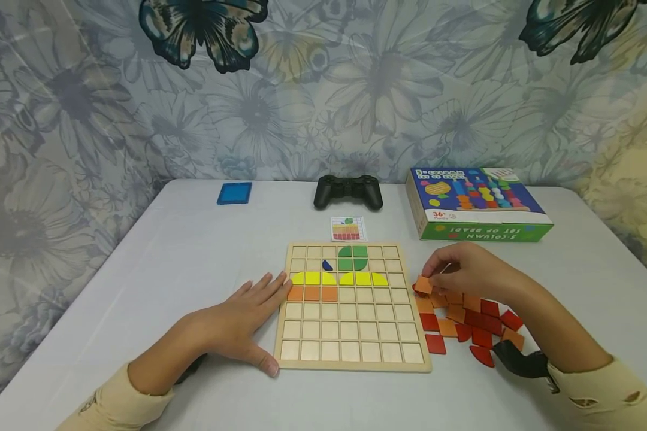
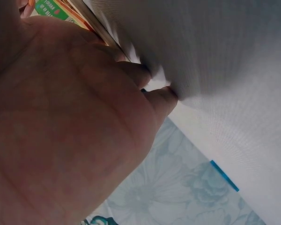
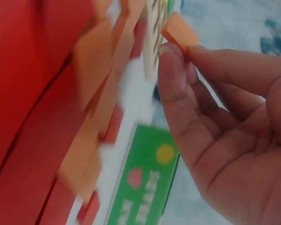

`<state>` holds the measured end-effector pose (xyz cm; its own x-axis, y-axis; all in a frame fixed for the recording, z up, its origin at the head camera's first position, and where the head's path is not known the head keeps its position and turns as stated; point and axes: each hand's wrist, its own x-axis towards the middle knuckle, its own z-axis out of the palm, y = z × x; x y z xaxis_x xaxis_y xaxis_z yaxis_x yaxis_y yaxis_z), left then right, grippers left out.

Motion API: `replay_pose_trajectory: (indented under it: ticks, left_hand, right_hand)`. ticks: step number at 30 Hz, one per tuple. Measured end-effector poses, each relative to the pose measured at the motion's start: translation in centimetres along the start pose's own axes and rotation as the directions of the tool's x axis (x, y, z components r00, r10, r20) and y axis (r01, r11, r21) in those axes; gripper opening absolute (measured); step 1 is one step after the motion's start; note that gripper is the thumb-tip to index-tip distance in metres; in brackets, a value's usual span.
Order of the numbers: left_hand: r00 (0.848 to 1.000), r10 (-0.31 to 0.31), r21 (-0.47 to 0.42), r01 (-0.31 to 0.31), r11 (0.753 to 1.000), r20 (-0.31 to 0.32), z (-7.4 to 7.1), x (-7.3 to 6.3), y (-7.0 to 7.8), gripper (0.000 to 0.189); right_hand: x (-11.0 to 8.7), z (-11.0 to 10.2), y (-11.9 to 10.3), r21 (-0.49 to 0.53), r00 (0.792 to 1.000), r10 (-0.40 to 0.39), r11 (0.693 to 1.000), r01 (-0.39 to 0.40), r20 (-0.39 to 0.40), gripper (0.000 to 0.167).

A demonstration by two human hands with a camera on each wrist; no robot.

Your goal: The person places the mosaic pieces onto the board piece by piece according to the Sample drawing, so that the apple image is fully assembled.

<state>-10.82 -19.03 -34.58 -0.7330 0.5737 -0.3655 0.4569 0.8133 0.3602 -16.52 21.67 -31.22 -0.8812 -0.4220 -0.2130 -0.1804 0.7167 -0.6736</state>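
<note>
A wooden grid board lies flat on the table, with green, yellow, blue and orange tiles in its upper rows. Three orange tiles fill the left cells of one row. My left hand lies spread against the board's left side, fingertips at its edge. Pinched between thumb and finger of my right hand is an orange square tile, just right of the board. Below that hand spreads a pile of loose orange and red tiles, partly hidden by the right forearm.
A pattern card sits just behind the board. Farther back are a black game controller, a blue square tray at left and a colourful toy box at right. A patterned cloth hangs behind the table.
</note>
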Motion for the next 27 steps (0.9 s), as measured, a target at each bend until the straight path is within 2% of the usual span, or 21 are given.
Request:
replay_pose_trajectory:
  ticks: [6,13,15,22,27]
  left_hand:
    - [1.000,0.006,0.001,-0.006,1.000,-0.004,0.1,0.0,0.0,0.137]
    - [1.000,0.003,0.013,-0.003,1.000,-0.011,0.1,0.0,0.0,0.137]
    - [1.000,0.004,0.014,-0.004,1.000,-0.011,0.1,0.0,0.0,0.137]
    - [1.000,0.011,0.020,-0.010,1.000,-0.014,0.1,0.0,-0.1,0.137]
    - [1.000,0.006,0.022,-0.006,1.000,-0.014,0.1,0.0,-0.1,0.137]
  right_hand:
    - [2.2,1.3,-2.6,0.055,0.996,-0.025,0.998,0.021,0.080,0.007]
    - [4.9,3.4,-5.0,0.007,0.982,-0.163,0.987,0.163,0.090,0.010]
    - [5.5,4.1,-5.6,-0.003,0.980,-0.179,0.984,0.180,0.087,0.011]
    - [6.1,6.3,-7.2,-0.105,0.965,-0.252,0.960,0.259,0.079,0.014]
    - [5.5,7.6,-7.8,-0.245,0.951,-0.299,0.919,0.309,0.076,0.012]
